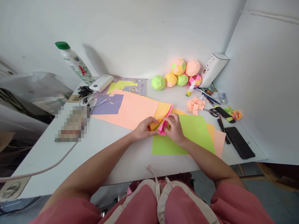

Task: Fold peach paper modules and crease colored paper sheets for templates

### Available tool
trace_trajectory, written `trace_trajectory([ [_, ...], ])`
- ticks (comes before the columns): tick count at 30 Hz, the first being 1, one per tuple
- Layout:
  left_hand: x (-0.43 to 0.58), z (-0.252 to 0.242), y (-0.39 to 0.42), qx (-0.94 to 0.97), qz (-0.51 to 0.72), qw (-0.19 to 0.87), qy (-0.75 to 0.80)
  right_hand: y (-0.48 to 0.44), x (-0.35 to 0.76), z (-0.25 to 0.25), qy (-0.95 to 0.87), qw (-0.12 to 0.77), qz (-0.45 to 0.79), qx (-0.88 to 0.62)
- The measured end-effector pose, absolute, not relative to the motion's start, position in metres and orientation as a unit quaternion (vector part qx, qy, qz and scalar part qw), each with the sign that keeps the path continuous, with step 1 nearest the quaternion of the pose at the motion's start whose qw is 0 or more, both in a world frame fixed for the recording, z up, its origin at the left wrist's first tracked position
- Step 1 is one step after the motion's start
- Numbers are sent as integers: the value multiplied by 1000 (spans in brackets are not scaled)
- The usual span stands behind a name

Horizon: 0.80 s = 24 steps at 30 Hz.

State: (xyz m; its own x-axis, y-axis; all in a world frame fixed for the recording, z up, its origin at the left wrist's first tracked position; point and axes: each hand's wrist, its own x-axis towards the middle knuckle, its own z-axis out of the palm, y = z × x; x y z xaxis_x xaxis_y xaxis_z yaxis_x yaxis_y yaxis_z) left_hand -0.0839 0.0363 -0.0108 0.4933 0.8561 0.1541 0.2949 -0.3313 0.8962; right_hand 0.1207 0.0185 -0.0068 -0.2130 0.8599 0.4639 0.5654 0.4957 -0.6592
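My left hand [146,128] is closed on the curled corner of an orange paper sheet [161,109], part of a stack of coloured paper. A pink sheet [165,123] stands up along the stack's right edge, and my right hand [174,129] pinches it. A strip of green shows between the orange and pink layers. Peach paper [137,107] lies on top of the stack to the left. Under my right hand and wrist, a flat green sheet [193,133] covers further orange and peach sheets.
Folded paper balls [178,67] are piled against the wall. A glue bottle [190,90], folded peach pieces [195,105], scissors [212,112] and a black phone [239,142] lie at right. At left are a purple sheet [107,104], a power bank [102,82] and a tall bottle [76,63].
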Motion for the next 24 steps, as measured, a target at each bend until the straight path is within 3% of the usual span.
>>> trace_trajectory([
  [4, -84, -13, 37, 762, 322, 402, 392, 27, 128, -10, -828, 377, 60, -411],
  [13, -82, -24, 36, 809, 356, 288, 369, 31, 140, -12, -870, 312, 36, -380],
  [19, -69, -19, 19, 880, 390, -47, 266, 29, 140, -10, -880, 298, 20, -368],
  [24, -68, -19, 19, 867, 388, -108, 293, 32, 140, -7, -891, 290, -1, -351],
])
